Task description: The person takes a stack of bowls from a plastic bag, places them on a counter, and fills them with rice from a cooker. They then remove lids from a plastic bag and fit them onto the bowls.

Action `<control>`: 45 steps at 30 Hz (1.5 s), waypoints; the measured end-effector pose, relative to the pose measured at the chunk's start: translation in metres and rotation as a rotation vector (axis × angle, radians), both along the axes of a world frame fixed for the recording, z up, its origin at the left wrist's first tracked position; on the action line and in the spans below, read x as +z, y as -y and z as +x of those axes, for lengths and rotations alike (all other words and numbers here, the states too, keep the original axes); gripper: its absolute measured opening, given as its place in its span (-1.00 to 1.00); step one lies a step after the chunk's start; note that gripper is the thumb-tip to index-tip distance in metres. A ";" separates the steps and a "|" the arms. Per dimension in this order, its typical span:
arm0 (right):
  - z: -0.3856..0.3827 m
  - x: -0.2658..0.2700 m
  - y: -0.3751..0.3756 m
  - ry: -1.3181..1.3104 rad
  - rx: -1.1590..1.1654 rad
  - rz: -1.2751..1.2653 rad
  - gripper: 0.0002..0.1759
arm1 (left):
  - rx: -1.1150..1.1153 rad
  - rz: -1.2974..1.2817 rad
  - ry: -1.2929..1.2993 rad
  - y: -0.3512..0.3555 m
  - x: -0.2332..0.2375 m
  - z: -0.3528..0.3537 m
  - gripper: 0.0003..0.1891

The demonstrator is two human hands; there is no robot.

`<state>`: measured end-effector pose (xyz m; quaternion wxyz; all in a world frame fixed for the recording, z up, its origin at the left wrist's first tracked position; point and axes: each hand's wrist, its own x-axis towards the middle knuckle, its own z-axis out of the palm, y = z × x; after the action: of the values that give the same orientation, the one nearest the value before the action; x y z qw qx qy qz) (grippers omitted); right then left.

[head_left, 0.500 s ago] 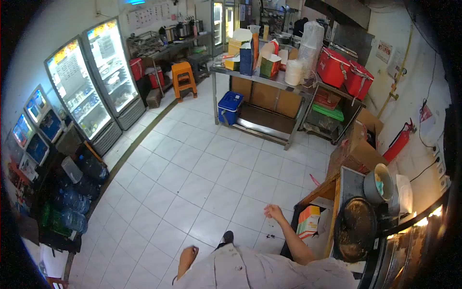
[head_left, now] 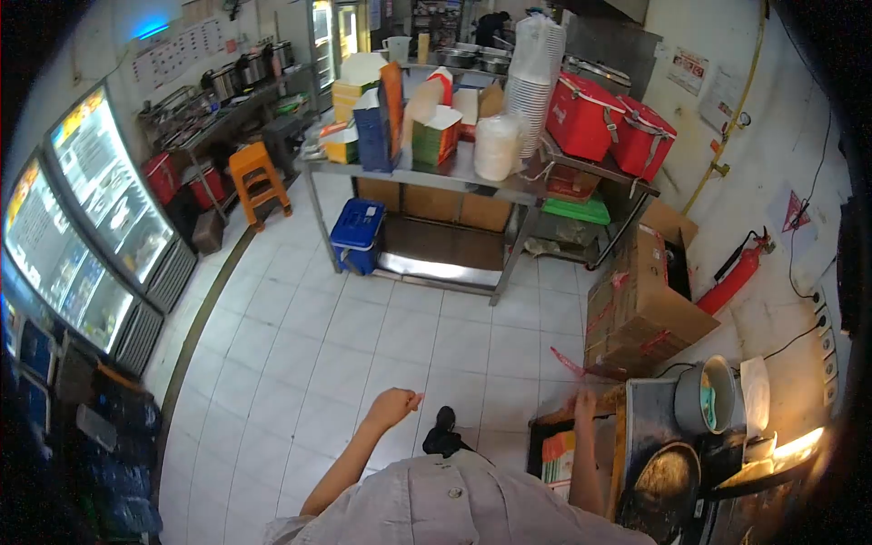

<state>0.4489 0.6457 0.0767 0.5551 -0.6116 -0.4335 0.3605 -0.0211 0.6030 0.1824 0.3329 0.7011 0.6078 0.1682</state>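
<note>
Two bare hands reach out ahead of the body, low above the tiled floor [head_left: 409, 336]. The left hand [head_left: 395, 409] hangs over the tiles, its fingers curled loosely inward, with a black shoe [head_left: 443, 434] near it. The right hand [head_left: 583, 401] is by the dark bin [head_left: 538, 434] at the right — too blurred to tell whether its fingers are spread or pressed together. The packets [head_left: 558, 454], orange and white, lie in that bin beside the right forearm, and a red strip [head_left: 568, 361] is just beyond the hand.

Right of the bin, a pot [head_left: 704, 400] stands behind a dark pan [head_left: 665, 481]. Farther up, an open cardboard box [head_left: 640, 304] sits near a fire extinguisher [head_left: 734, 272].

Across the floor, the steel desk [head_left: 422, 173] carries open cartons [head_left: 374, 136], stacked cups [head_left: 533, 77] and white tubs [head_left: 497, 150] — with a blue cooler [head_left: 357, 232] beneath its left end. Two red bags [head_left: 610, 127] stand to its right. An orange stool [head_left: 259, 182] and lit fridges [head_left: 109, 195] are at the left.
</note>
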 end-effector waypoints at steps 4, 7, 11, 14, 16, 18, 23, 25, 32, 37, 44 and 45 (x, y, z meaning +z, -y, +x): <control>0.010 0.107 -0.169 0.127 -0.040 0.216 -0.70 | -0.100 -0.103 0.043 -0.075 -0.031 0.016 -0.54; 0.006 0.198 -0.291 0.339 -0.017 0.379 -0.68 | -0.004 -0.204 0.123 -0.119 -0.019 0.015 -0.53; -0.043 0.356 -0.392 0.520 0.128 0.611 -0.70 | 0.179 -0.307 0.299 -0.190 0.040 0.002 -0.56; -0.092 0.454 -0.440 0.601 0.044 0.643 -0.73 | 0.208 -0.160 0.321 -0.268 0.031 -0.021 -0.59; -0.100 0.498 -0.507 0.705 0.151 0.811 -0.74 | 0.179 -0.104 0.338 -0.337 0.051 -0.033 -0.60; -0.133 0.533 -0.569 0.821 0.164 0.852 -0.75 | 0.164 -0.059 0.363 -0.406 0.073 -0.043 -0.63; -0.145 0.579 -0.789 1.523 0.123 0.914 -0.80 | 0.074 0.116 0.484 -0.555 0.115 -0.060 -0.66; -0.139 0.583 -0.860 1.700 0.189 0.785 -0.81 | 0.028 0.086 0.511 -0.598 0.142 -0.065 -0.68; -0.137 0.553 -0.961 0.770 0.969 -0.002 -0.67 | -0.143 0.014 0.707 -0.698 0.169 -0.070 -0.73; -0.150 0.516 -0.966 0.824 0.927 -0.077 -0.65 | -0.148 -0.153 0.723 -0.724 0.164 -0.071 -0.67; -0.125 0.524 -0.948 0.994 0.898 -0.121 -0.61 | -0.155 -0.197 0.750 -0.757 0.159 -0.061 -0.66; -0.122 0.524 -0.940 1.014 0.886 -0.128 -0.60 | -0.156 -0.209 0.762 -0.761 0.158 -0.059 -0.65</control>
<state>0.3265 1.5858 0.6004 0.0454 -0.5014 -0.8279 0.2473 -0.0805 1.3643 0.3406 0.6157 0.5948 0.3998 0.3276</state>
